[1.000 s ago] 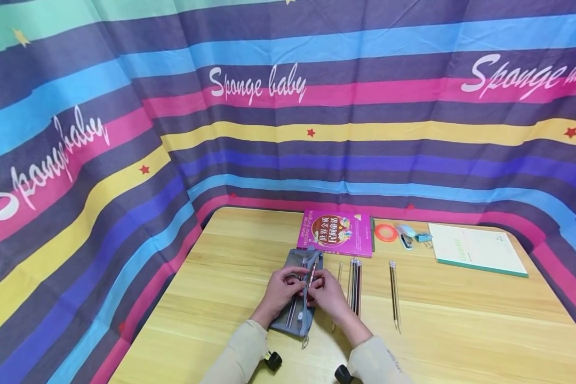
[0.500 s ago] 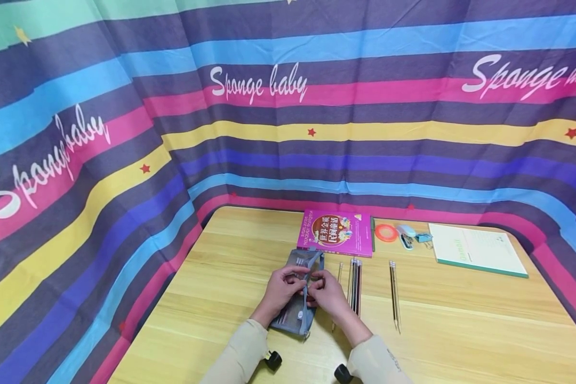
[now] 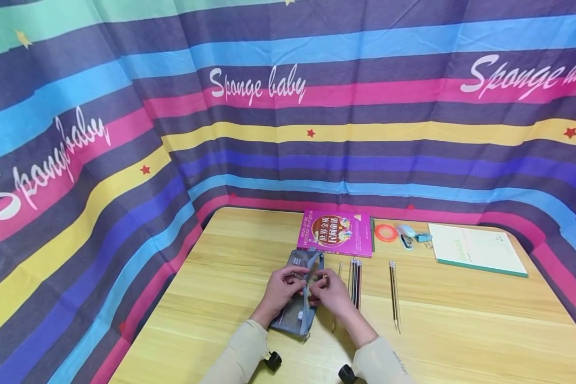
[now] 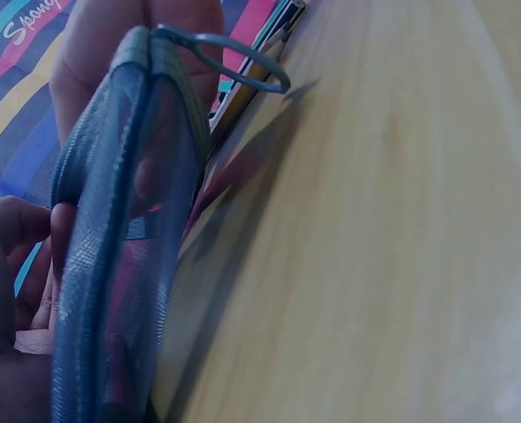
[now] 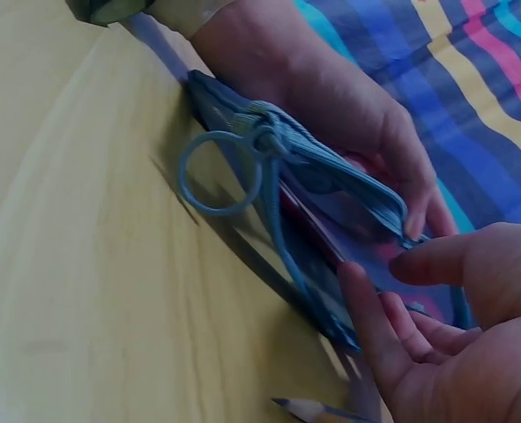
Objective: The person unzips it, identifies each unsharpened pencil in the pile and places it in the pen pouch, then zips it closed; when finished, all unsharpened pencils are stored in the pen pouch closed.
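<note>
A grey-blue mesh pencil case (image 3: pixel 298 304) lies on the wooden table (image 3: pixel 451 330), between both hands. My left hand (image 3: pixel 282 288) pinches the left lip of its opening. My right hand (image 3: pixel 327 294) pinches the right lip with thumb and forefinger. In the right wrist view the case (image 5: pixel 326 189) shows its zip edge and a ring pull (image 5: pixel 218 173), with my left hand (image 5: pixel 331 97) behind and right hand (image 5: pixel 458 352) in front. The left wrist view shows the mesh wall (image 4: pixel 110 264) close up, with dark pens dimly inside.
Right of the case lie a single pencil (image 3: pixel 336 298), a bundle of pens (image 3: pixel 356 280) and two more pencils (image 3: pixel 394 293). At the back are a pink book (image 3: pixel 336 232), an orange tape ring (image 3: pixel 386 232), a stapler (image 3: pixel 405 234) and a green notebook (image 3: pixel 475 248). Striped cloth walls the table.
A pencil that stuck out of the case's mouth between my hands a second ago has gone inside. Both hands stay at the opening; the case has shifted slightly.
</note>
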{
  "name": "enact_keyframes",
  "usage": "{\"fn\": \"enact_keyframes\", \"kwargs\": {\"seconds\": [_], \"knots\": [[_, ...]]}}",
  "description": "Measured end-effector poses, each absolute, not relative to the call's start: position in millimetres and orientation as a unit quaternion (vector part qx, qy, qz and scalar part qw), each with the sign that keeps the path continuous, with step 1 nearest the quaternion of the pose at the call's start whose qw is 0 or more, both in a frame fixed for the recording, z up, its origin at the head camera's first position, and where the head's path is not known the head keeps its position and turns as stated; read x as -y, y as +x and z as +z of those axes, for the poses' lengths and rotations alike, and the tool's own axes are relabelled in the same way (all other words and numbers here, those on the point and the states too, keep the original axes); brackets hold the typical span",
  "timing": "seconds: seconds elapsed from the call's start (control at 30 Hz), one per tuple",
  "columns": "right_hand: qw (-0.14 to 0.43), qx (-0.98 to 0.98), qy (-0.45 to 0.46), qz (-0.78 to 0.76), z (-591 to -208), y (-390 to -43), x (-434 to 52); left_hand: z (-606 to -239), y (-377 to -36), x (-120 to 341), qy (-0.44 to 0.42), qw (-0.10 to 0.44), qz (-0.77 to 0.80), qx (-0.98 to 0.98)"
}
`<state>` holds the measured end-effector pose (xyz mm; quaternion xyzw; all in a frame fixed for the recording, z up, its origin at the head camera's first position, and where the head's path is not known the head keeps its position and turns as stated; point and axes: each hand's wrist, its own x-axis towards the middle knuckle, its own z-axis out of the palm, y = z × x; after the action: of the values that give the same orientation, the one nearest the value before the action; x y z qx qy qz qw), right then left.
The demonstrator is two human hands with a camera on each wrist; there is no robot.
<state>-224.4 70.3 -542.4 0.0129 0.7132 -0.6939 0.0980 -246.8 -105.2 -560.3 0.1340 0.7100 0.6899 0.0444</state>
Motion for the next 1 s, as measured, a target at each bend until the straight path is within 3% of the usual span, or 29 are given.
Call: {"fn": "enact_keyframes", "kwargs": {"seconds": [0.53,1.0], "knots": [[0.047,-0.729,0.05,-0.681,-525.0,-229.1,-131.3,-561.8,-247.6,104.8,0.121,0.049,0.695,-0.707],[0.019,-0.746,0.111,-0.657,-534.6,-234.3,-173.6,-564.8,-248.9,105.7,0.134,0.046,0.691,-0.709]]}}
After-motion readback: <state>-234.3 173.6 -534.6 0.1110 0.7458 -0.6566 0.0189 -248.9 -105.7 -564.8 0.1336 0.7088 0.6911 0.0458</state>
